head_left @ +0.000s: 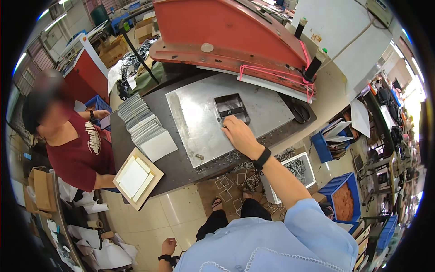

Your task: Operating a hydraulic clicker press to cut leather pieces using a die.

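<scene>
A dark rectangular metal frame with a black bar across it (230, 109) lies on a shiny metal plate (195, 122) on the dark table. My right hand (235, 130) is at the frame's near edge, fingers bent together and gripping that edge; the fingertips are partly hidden. Low in the view, my left hand (168, 246) hangs beside my leg away from the table, its fingers curled in with nothing visible in them. Left of the plate stands a long leaning row of thin grey-white sheets (144, 121).
A red press (231, 34) overhangs the plate's far side. Scissors (300, 112) lie at the right. A board with pale sheets (136, 179) sits at the table's left corner. A person in a maroon shirt (84, 140) stands left. Below, a white bin (297, 174) holds scraps.
</scene>
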A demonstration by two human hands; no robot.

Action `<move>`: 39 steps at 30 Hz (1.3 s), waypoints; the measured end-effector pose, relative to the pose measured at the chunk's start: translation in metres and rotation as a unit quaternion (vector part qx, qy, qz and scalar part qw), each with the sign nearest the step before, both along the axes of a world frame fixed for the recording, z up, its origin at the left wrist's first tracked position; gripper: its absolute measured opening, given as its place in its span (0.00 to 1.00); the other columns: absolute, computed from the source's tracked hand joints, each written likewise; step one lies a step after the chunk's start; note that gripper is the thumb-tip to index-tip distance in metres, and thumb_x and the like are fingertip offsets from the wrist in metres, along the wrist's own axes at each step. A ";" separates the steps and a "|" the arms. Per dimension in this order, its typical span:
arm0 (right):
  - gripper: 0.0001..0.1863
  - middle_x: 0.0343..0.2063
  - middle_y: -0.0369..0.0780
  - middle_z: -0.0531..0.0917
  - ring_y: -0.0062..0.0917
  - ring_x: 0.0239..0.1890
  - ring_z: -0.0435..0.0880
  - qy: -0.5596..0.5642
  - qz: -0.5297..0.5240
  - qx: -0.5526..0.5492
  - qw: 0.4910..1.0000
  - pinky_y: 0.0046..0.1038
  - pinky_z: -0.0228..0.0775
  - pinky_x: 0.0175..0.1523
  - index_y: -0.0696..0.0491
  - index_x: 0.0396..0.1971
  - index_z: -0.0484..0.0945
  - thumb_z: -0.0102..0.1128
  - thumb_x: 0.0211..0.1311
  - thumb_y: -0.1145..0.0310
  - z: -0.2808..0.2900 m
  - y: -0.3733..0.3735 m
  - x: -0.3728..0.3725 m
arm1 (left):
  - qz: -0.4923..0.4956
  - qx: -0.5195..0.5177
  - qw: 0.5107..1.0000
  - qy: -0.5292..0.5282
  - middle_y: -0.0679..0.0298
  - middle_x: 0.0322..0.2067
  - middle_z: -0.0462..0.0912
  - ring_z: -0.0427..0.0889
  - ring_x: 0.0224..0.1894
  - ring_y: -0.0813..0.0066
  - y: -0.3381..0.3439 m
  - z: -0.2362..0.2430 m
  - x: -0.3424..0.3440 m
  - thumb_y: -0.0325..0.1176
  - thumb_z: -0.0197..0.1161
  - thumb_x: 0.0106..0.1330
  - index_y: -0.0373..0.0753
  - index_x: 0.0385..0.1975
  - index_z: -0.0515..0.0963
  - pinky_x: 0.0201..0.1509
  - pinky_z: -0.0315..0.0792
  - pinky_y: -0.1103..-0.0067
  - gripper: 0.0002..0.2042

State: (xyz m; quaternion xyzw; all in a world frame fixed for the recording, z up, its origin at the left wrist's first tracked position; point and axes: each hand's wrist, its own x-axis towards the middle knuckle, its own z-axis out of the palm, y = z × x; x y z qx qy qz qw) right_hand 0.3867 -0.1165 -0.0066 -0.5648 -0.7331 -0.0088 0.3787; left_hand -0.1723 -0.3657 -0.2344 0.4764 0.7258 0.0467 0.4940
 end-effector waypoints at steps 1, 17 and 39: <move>0.13 0.42 0.46 0.75 0.43 0.44 0.75 0.022 0.001 -0.060 0.998 0.38 0.68 0.48 0.60 0.40 0.72 0.61 0.58 0.71 0.001 0.002 0.005 | -0.004 0.000 1.000 0.001 0.55 0.27 0.85 0.86 0.28 0.69 -0.001 0.000 0.007 0.30 0.61 0.60 0.32 0.36 0.80 0.34 0.78 0.76 0.09; 0.21 0.41 0.37 0.80 0.20 0.42 0.78 0.455 -0.079 0.059 0.885 0.24 0.68 0.52 0.60 0.49 0.74 0.68 0.59 0.68 0.137 0.007 0.283 | 0.025 0.110 0.994 -0.006 0.58 0.33 0.85 0.85 0.33 0.73 0.008 0.046 0.153 0.31 0.59 0.66 0.32 0.44 0.78 0.35 0.76 0.78 0.11; 0.13 0.36 0.36 0.79 0.20 0.40 0.76 0.327 -0.099 0.025 0.940 0.24 0.67 0.50 0.58 0.44 0.71 0.62 0.63 0.71 0.150 -0.067 0.108 | -0.043 0.139 0.989 0.027 0.54 0.33 0.85 0.84 0.35 0.66 0.045 0.053 0.127 0.32 0.59 0.65 0.33 0.44 0.78 0.42 0.76 0.74 0.12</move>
